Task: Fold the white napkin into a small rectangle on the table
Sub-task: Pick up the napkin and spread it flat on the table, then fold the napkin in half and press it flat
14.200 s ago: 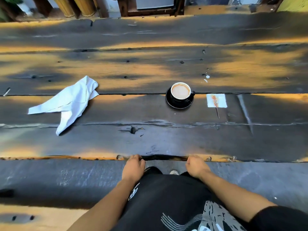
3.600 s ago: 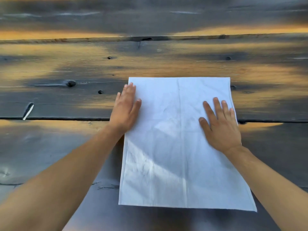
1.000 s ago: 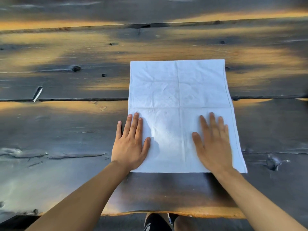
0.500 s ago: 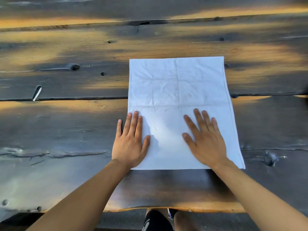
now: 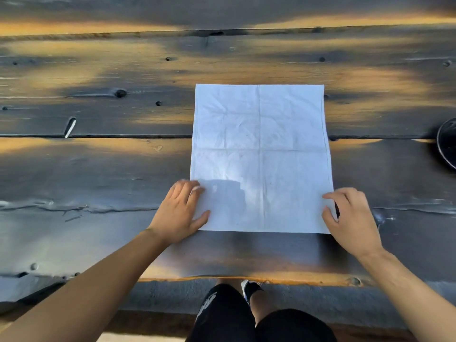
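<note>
Fingers [image 5: 190,193] of the left hand [image 5: 179,213] curl over the near-left corner of the white napkin [image 5: 260,154], thumb on the cloth; whether they pinch it is hard to tell. Over at the near-right corner, the right hand [image 5: 352,218] closes thumb and fingertips on the edge. Beyond them the napkin lies flat and creased on the dark wooden tabletop [image 5: 98,169]. A black round object [image 5: 447,144] is cut off at the right edge.
</note>
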A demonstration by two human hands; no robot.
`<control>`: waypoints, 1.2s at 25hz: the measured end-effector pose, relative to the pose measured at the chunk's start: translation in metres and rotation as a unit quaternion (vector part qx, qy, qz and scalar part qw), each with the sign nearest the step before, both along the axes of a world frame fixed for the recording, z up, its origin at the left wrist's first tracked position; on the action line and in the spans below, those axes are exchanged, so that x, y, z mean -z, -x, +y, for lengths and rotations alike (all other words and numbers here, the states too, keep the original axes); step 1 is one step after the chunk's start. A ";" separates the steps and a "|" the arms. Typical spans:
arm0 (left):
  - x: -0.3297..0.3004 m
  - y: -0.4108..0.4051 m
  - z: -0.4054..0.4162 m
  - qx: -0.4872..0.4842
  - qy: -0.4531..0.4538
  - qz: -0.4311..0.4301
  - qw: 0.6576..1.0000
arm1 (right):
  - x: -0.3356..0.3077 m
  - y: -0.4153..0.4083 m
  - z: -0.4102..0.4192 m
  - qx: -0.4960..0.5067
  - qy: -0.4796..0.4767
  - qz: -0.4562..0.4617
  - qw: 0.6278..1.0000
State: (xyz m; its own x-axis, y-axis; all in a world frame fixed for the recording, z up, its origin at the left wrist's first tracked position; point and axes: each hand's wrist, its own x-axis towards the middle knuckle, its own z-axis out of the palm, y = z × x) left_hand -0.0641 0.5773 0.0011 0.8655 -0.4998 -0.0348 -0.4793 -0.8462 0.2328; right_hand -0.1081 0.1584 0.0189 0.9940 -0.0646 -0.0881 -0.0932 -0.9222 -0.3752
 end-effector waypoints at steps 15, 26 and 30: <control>-0.005 0.037 0.034 0.135 -0.014 -0.072 0.988 | -0.001 0.035 -0.033 -0.135 0.084 0.023 0.987; -0.085 0.038 0.007 -0.287 0.261 0.166 0.907 | -0.082 0.037 -0.003 0.078 -0.127 0.094 0.984; -0.113 0.037 -0.004 -0.409 0.307 0.189 0.839 | -0.102 0.033 0.008 0.175 -0.227 0.049 0.957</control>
